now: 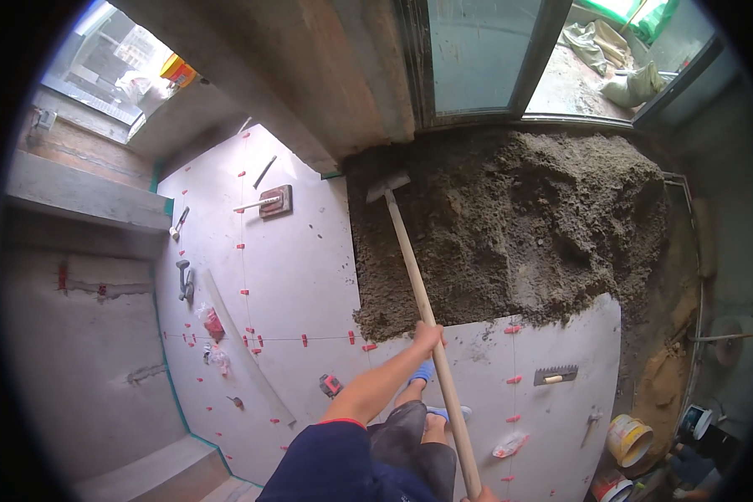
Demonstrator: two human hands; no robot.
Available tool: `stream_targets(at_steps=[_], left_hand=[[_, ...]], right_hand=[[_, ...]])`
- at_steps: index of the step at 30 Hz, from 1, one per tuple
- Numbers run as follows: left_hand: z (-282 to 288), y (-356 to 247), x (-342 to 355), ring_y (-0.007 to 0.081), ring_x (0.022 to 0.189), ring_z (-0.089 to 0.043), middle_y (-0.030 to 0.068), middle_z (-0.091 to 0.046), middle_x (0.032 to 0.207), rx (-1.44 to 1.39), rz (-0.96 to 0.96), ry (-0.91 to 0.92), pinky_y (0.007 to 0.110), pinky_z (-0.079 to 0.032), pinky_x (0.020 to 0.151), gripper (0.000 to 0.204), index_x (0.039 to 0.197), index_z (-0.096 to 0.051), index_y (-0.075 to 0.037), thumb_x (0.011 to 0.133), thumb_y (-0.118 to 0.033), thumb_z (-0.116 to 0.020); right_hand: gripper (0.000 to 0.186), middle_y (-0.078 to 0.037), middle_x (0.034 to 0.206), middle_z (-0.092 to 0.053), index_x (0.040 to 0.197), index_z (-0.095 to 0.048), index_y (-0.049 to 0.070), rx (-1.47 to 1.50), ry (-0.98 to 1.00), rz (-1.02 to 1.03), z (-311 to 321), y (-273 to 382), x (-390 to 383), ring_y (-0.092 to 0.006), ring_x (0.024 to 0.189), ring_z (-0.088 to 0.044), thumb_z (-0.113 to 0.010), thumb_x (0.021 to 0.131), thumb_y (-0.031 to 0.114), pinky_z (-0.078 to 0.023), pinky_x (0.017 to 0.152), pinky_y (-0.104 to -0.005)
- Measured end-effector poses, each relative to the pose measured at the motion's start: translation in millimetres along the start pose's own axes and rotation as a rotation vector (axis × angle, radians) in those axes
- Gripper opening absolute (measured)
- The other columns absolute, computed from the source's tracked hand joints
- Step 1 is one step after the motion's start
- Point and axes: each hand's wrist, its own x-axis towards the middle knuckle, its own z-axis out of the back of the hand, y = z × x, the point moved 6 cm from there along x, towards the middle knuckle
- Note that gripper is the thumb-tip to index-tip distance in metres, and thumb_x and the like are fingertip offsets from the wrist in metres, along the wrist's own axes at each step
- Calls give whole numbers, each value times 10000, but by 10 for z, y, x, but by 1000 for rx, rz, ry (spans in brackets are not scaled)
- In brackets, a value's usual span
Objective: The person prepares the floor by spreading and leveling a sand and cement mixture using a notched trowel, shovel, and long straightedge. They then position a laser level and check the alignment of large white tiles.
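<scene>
The left hand (427, 336) is closed in a fist around the long pale wooden handle (418, 293), partway along its length, knuckles turned upward. Its forearm is bare and stretches forward and up from the lower middle of the view, the elbow only slightly bent, the upper arm in a dark blue sleeve. The right hand (479, 496) grips the same handle near its lower end (only the top of the knuckles shows at the bottom edge), its arm out of view.
</scene>
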Motion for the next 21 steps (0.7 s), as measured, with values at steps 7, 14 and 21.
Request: stream_targets(at_steps=[7, 14, 21], left_hand=[[203, -714, 540, 202, 466, -547, 111, -516, 580, 79, -13, -36, 350, -448, 413, 136, 736, -480, 59, 735, -52, -559], [47, -517, 37, 191, 446, -520, 93, -485, 564, 38, -15, 8, 324, -422, 371, 104, 717, -475, 39, 727, -38, -543], [-1169, -171, -447, 173, 429, -462, 46, -450, 538, -514, 248, 330, 315, -441, 412, 149, 652, -469, -67, 743, -107, -581]], right_hand=[[407, -295, 901, -593, 1068, -554, -35, 148, 108, 156, 102, 876, 200, -416, 888, -583, -575, 723, 178, -462, 753, -479], [334, -256, 877, -602, 1030, -561, -18, 228, 4, 128, 182, 253, -27, -429, 850, -574, -574, 729, 125, -462, 722, -477], [205, -170, 783, -587, 927, -558, 66, -153, -415, 71, 1217, -133, -705, -377, 722, -561, -609, 733, 107, -436, 628, -476]])
